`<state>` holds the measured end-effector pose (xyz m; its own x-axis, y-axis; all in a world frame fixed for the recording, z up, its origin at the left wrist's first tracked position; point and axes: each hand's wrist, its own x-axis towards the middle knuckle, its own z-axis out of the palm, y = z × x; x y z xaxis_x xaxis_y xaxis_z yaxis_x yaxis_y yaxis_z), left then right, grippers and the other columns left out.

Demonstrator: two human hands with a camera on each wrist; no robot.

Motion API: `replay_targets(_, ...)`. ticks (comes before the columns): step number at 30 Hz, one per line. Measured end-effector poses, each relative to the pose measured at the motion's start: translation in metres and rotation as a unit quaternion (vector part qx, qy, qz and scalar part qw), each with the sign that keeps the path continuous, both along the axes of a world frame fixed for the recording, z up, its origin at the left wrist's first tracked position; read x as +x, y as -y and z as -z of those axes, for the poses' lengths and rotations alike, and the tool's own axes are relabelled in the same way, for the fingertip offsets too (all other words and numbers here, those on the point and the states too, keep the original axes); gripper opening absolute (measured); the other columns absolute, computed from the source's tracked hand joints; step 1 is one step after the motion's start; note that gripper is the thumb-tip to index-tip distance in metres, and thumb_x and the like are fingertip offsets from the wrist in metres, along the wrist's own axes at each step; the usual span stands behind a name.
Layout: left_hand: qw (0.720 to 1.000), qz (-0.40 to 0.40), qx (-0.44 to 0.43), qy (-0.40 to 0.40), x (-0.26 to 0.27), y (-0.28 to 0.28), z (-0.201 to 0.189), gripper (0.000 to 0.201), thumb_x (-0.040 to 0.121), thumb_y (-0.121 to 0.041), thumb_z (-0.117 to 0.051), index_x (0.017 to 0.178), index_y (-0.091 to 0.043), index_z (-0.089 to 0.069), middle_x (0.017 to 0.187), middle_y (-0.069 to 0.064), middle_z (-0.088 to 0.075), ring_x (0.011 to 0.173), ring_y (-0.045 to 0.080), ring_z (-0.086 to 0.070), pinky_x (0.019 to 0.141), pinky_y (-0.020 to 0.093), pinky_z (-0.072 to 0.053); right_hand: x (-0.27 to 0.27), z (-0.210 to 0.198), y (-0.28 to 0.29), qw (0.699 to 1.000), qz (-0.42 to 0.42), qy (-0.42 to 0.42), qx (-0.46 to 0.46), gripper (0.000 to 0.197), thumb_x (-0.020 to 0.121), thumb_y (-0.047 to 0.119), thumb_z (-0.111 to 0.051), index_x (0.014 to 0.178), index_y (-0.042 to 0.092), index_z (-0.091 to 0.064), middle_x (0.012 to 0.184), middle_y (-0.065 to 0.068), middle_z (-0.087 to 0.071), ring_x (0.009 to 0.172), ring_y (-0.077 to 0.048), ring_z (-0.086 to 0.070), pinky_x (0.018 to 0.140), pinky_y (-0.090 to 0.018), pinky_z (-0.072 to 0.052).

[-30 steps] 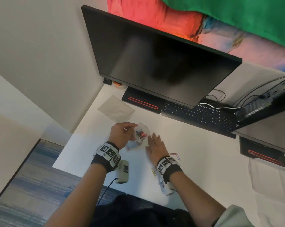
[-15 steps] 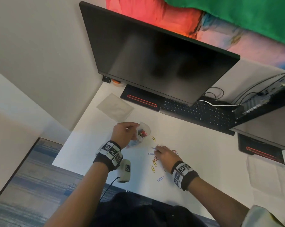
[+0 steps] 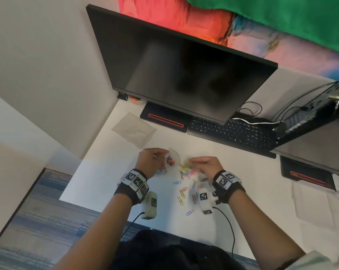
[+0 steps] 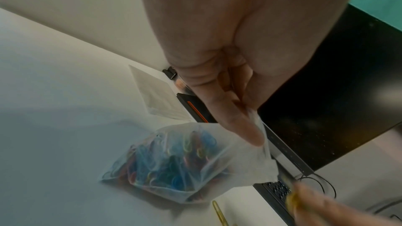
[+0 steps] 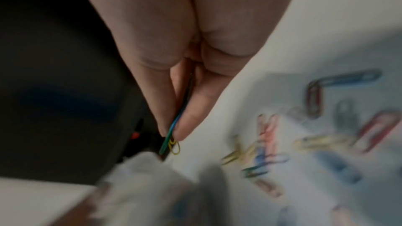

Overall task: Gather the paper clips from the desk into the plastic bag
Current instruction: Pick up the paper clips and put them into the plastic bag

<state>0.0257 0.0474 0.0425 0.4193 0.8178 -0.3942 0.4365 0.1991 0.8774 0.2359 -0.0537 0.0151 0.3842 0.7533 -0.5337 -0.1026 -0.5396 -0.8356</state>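
Note:
A small clear plastic bag [image 3: 172,160] partly filled with coloured paper clips rests on the white desk [image 3: 252,191]. My left hand [image 3: 161,155] pinches its upper rim [image 4: 259,126] between thumb and fingers and holds the mouth up. My right hand [image 3: 190,161] pinches a few clips [image 5: 170,141], green, blue and yellow, just right of the bag's mouth. Several loose clips [image 3: 185,173] lie scattered on the desk between and below my hands, blurred in the right wrist view [image 5: 315,106]. The bag's filled bottom [image 4: 169,161] sits on the desk.
A dark monitor [image 3: 180,65] overhangs the back of the desk, with a black keyboard [image 3: 233,131] under it. A flat clear sleeve [image 3: 133,129] lies at the back left. Cables [image 3: 250,110] run at the right. The desk's near edge [image 3: 98,209] is close to my wrists.
My right hand went from lying flat beside the bag to picking at the clips, and has now risen with a few clips toward the bag's mouth. The left hand kept hold of the bag.

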Motion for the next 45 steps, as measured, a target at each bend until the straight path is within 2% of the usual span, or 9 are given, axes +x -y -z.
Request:
replay_targets(3,1.0,0.004,0.004,-0.004,0.005,0.0,0.002,0.02,0.095,-0.012,-0.057,0.102,-0.014,-0.076,0.077,0.01,-0.075,0.069,0.026,-0.074,0.066,0.032,-0.062,-0.014,-0.022,-0.013,0.992,0.003,-0.106,0.066,0.026,0.078,0.0,-0.074,0.104,0.003,-0.071,0.103,-0.015,-0.073,0.094,-0.023,-0.072,0.085,-0.026,-0.057)
replay_targets(13,1.0,-0.001,0.006,0.011,0.009,0.001,0.002,0.017,0.094,-0.015,-0.062,0.092,-0.024,-0.076,0.078,0.011,-0.075,0.065,0.025,-0.074,0.069,0.05,-0.062,-0.048,-0.028,-0.041,0.934,-0.235,0.267,0.038,0.018,0.091,0.02,-0.06,0.096,0.022,-0.078,0.094,0.006,-0.075,0.08,-0.001,-0.063,0.075,-0.008,-0.043)
replay_targets(19,1.0,-0.012,0.004,0.013,-0.001,-0.01,0.001,0.019,0.096,-0.011,-0.058,0.099,-0.018,-0.075,0.087,0.011,-0.076,0.073,0.027,-0.075,0.077,0.041,-0.062,-0.014,-0.015,-0.032,0.962,-0.069,0.248,0.095,0.025,0.094,0.006,-0.054,0.101,0.019,-0.074,0.102,0.001,-0.072,0.095,-0.017,-0.068,0.086,-0.032,-0.057)
replay_targets(23,1.0,-0.016,0.012,0.021,-0.006,-0.017,0.002,0.021,0.095,-0.01,-0.059,0.094,-0.024,-0.075,0.088,0.009,-0.076,0.072,0.024,-0.075,0.078,0.042,-0.062,-0.005,0.032,-0.019,0.883,-0.282,0.364,-0.094,0.046,0.1,0.037,-0.042,0.145,0.026,-0.04,0.157,-0.002,-0.028,0.144,-0.022,-0.026,0.117,-0.034,-0.019)
replay_targets(26,0.999,-0.019,0.015,0.023,-0.007,-0.02,0.003,0.021,0.095,-0.012,-0.059,0.092,-0.026,-0.075,0.087,0.009,-0.076,0.071,0.023,-0.075,0.079,0.042,-0.062,-0.024,0.055,-0.008,0.822,-0.388,0.4,-0.122,0.059,0.1,0.053,-0.026,0.153,0.032,-0.012,0.162,0.005,0.004,0.149,-0.024,0.005,0.12,-0.046,-0.004)
replay_targets(34,0.999,-0.018,0.013,0.033,-0.004,-0.025,0.005,0.02,0.095,-0.014,-0.06,0.091,-0.026,-0.075,0.086,0.009,-0.076,0.071,0.025,-0.075,0.08,0.043,-0.062,-0.045,0.059,0.036,0.704,-0.515,0.485,-0.06,0.074,0.097,0.053,-0.033,0.154,0.017,-0.002,0.161,-0.003,0.01,0.148,-0.026,0.005,0.12,-0.04,-0.007)
replay_targets(38,0.999,-0.012,0.012,0.032,-0.003,-0.023,0.005,0.021,0.095,-0.014,-0.059,0.092,-0.027,-0.075,0.086,0.008,-0.076,0.072,0.024,-0.075,0.08,0.043,-0.062,-0.044,0.066,0.049,0.664,-0.54,0.516,-0.03,0.066,0.088,0.025,-0.063,0.146,0.011,-0.035,0.153,-0.017,-0.032,0.141,-0.035,-0.031,0.11,-0.044,-0.039)
replay_targets(40,0.999,-0.013,0.008,0.035,-0.003,-0.023,0.006,0.019,0.095,-0.015,-0.059,0.093,-0.025,-0.076,0.084,0.009,-0.076,0.072,0.025,-0.075,0.08,0.043,-0.062,-0.041,0.074,0.055,0.692,-0.523,0.497,-0.022,0.076,0.069,-0.002,-0.073,0.138,0.01,-0.046,0.143,-0.021,-0.045,0.131,-0.038,-0.045,0.09,-0.045,-0.055)
replay_targets(45,0.999,-0.014,0.006,0.03,-0.001,-0.022,0.004,0.018,0.095,-0.015,-0.059,0.098,-0.02,-0.076,0.085,0.009,-0.076,0.071,0.026,-0.075,0.078,0.042,-0.062,-0.037,0.062,0.048,0.704,-0.473,0.528,0.036,0.058,0.033,-0.004,-0.088,0.087,0.01,-0.074,0.098,-0.009,-0.071,0.085,-0.023,-0.071,0.063,-0.026,-0.06)
